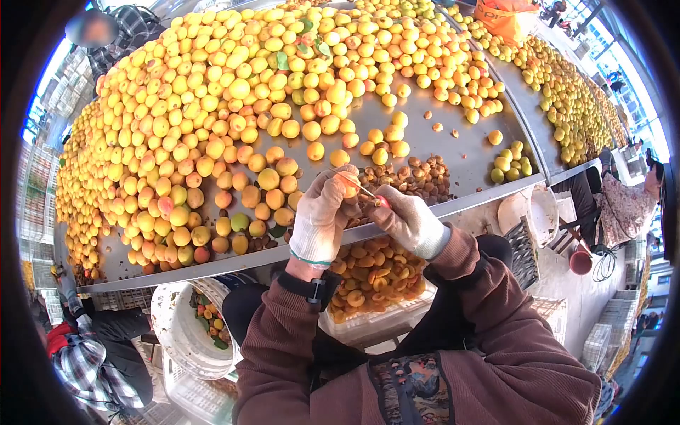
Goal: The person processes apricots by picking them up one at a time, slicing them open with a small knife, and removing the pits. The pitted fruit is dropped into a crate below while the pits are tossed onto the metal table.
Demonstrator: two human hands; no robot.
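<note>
Well, the left hand (320, 216) pinches an apricot (348, 184); the right hand (412, 222) grips a red-handled tool (382, 202)

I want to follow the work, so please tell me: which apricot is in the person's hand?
The orange apricot in the gloved left hand, at the tip of the red-handled tool; apricots on the table lie loose.

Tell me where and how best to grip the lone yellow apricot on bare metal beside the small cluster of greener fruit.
I'd come from above with the right hand, once free of its knife, and grip the apricot around its sides. It looks round, with no handle, and bare metal shows around it, likely leaving room clear of the greener fruit.
</note>
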